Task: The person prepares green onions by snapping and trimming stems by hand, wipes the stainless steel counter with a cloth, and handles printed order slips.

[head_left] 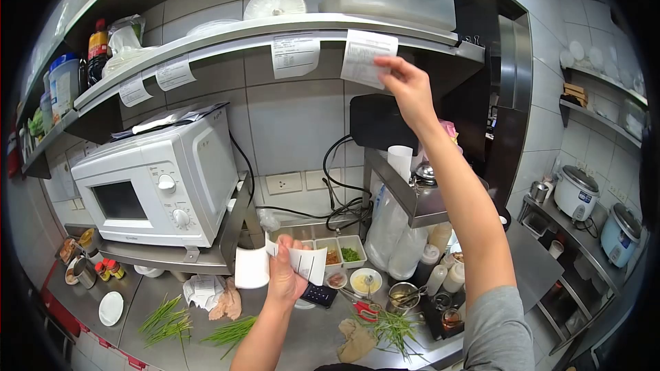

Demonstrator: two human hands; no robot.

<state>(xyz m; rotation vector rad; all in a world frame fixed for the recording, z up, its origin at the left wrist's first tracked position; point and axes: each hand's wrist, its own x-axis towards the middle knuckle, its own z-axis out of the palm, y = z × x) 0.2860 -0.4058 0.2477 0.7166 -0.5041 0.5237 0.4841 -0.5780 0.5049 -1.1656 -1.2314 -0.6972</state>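
Note:
My left hand is closed round white paper slips, which curl out on both sides of it above the counter. Raised to the shelf edge, my right hand has its fingertips at the right side of a printed paper slip; its fingers are slightly blurred, and whether they grip the slip is unclear. That slip hangs from the metal shelf rail. Another printed slip hangs to its left, with two smaller ones farther left.
A white microwave stands at the left. Green stalks, red-handled scissors, cloths and small food containers lie on the steel counter. Bottles stand below a metal ledge at the right. Rice cookers sit far right.

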